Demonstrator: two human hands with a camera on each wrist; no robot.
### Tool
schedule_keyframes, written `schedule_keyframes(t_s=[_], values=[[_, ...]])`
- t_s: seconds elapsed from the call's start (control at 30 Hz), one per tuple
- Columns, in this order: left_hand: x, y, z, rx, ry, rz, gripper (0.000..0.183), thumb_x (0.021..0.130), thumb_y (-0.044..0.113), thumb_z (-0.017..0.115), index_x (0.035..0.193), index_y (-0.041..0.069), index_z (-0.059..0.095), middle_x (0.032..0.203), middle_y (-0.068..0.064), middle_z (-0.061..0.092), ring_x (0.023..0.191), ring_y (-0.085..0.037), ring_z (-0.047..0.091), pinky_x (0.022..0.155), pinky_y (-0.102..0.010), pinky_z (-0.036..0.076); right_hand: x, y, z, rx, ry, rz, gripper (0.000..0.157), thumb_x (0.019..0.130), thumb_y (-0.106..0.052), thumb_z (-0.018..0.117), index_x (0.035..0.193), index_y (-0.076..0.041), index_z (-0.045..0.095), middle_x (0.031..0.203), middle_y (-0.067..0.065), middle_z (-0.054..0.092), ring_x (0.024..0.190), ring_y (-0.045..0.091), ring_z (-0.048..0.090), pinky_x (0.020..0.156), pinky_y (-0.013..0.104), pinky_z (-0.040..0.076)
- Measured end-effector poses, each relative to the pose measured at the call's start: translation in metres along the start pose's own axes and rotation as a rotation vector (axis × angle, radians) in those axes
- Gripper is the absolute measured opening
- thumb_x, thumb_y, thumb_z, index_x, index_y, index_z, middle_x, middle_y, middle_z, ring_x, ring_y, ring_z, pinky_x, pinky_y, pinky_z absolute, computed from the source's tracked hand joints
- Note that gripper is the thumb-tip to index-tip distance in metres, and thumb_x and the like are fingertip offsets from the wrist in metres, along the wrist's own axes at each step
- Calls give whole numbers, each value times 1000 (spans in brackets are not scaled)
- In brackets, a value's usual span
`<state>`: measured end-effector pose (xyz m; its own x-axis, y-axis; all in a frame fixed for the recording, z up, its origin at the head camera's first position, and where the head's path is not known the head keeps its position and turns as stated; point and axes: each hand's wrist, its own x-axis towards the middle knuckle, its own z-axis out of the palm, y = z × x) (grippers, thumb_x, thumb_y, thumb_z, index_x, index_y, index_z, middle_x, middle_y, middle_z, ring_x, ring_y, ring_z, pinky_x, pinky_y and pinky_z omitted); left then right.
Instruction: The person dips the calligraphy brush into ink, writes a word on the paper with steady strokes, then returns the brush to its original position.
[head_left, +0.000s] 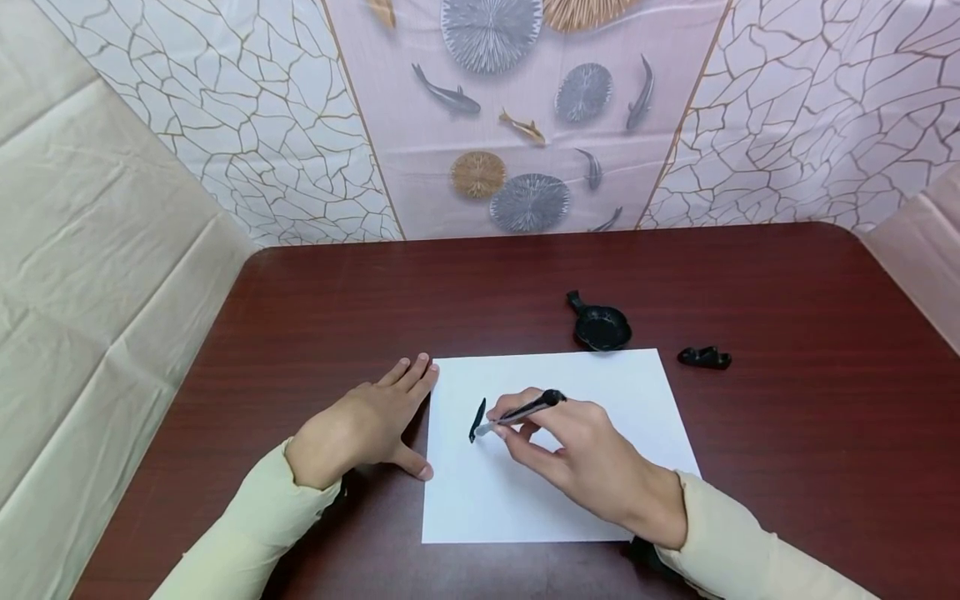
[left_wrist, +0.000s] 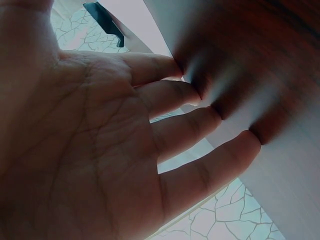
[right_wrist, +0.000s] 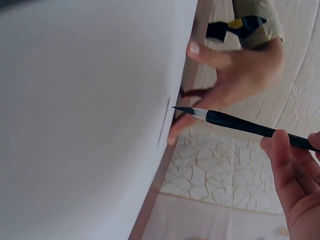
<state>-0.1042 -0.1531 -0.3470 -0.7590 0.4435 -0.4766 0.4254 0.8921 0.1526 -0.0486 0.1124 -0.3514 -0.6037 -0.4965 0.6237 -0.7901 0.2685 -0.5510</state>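
Observation:
A sheet of white paper [head_left: 555,492] lies on the table with one short black stroke [head_left: 477,419] near its left side. My right hand [head_left: 596,458] pinches an ink brush [head_left: 531,408] between thumb and fingers, over the paper. In the right wrist view the brush [right_wrist: 235,122] points its dark, pale-based tip at the stroke [right_wrist: 164,122]; whether the tip touches the paper I cannot tell. My left hand [head_left: 360,425] rests at the paper's left edge, fingers spread and straight. The left wrist view shows its bare palm [left_wrist: 95,135] and fingertips against the table.
A small black dish [head_left: 602,327] with a short handle stands at the paper's far edge. Right of it lies a black, wavy brush rest [head_left: 705,358]. The dark red wooden table [head_left: 337,308] meets a patterned cloth [head_left: 300,125] at the back and plain cloth on both sides.

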Motion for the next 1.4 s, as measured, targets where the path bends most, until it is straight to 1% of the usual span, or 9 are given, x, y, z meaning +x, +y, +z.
schedule_keyframes(t_s=[0.07,0.13,0.2,0.27,0.33,0.5,0.93,1.17,1.4], values=[[0,0,-1,0,-5,1,132,75,58,92,169,4,18,177,-16,9,163,-37,12,117,-61,38,2,3,-4,-10,29,3,18,102,-14,72,118,-5,73,112,4,77,95,12,73,78,17,58],[-1,0,-2,0,-7,5,132,75,58,92,169,4,17,177,-17,9,163,-37,12,116,-61,39,4,5,-7,-29,59,22,19,103,-17,71,117,-5,73,112,4,77,95,12,74,78,17,58],[-2,1,-2,-1,-9,6,132,75,59,91,169,3,16,177,-17,9,163,-37,12,117,-62,39,6,8,-9,-50,86,40,19,98,-9,76,116,-5,73,111,4,77,94,13,75,78,18,59],[-2,0,-2,-2,-10,8,132,75,59,91,169,3,16,177,-17,9,163,-37,13,117,-62,38,7,11,-10,-56,105,58,27,90,3,80,115,-5,73,110,5,77,93,14,75,79,19,59],[-2,0,-2,0,-10,8,132,75,59,91,169,3,16,177,-18,9,163,-37,13,117,-62,38,7,13,-10,-54,113,79,35,85,10,81,115,-5,72,110,5,77,93,14,76,79,19,59],[-2,0,-1,7,-11,4,132,76,59,91,169,3,15,177,-17,8,163,-37,12,117,-62,37,6,17,-8,-41,104,118,35,86,11,80,117,-5,72,111,4,77,94,14,76,81,18,59],[-3,2,-2,3,-10,10,134,75,60,91,169,2,15,176,-18,9,163,-37,13,117,-62,38,3,20,-4,-33,102,119,40,84,14,80,118,-6,72,111,3,77,93,14,76,80,18,58],[-3,2,-2,-3,-18,2,133,76,59,91,169,3,14,177,-17,7,163,-36,11,117,-63,37,3,21,-3,-13,84,123,34,86,11,80,115,-6,72,110,3,77,91,12,75,80,18,58],[-3,0,-3,2,-11,8,133,76,59,90,169,2,14,177,-18,7,163,-37,12,116,-63,38,3,20,-5,-3,65,117,28,89,7,78,111,-7,71,105,-1,76,85,7,72,76,19,58]])
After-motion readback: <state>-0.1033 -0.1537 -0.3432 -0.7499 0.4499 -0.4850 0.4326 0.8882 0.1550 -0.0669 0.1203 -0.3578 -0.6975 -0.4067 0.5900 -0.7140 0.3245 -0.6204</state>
